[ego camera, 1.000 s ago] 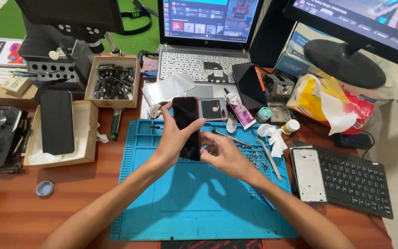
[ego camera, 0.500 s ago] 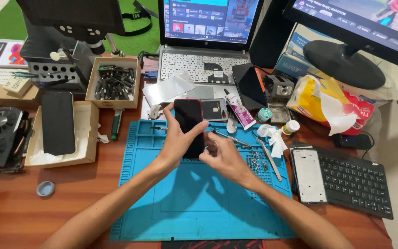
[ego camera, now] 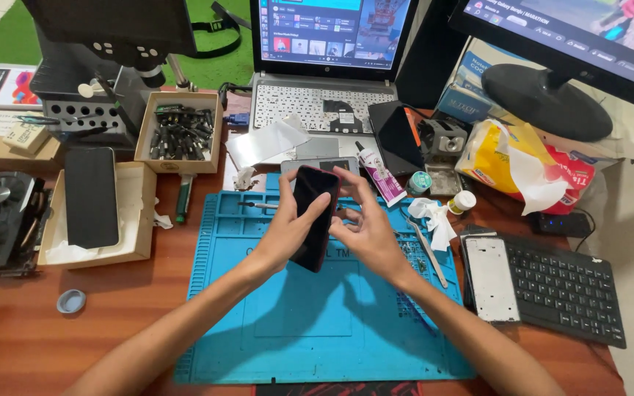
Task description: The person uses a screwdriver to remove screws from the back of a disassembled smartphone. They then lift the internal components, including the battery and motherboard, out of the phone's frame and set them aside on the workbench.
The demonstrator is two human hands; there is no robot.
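Our left hand (ego camera: 288,231) grips the dark smartphone (ego camera: 313,216) above the blue repair mat (ego camera: 258,323); right hand (ego camera: 365,231) is half open, fingertips at its 3 o'clock edge. Phone looks assembled. Glue tube (ego camera: 379,174) at 1 o'clock, bare frame (ego camera: 492,279) at 4 o'clock, untouched.

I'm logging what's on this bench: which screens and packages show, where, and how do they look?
Laptop screen: top centre, lit, dark with coloured tiles.
Monitor: top right, on a black stand.
Phone: in the left hand, black, dark screen.
Tissue pack: right, yellow and red.
Tube: mid-bench, white and purple.
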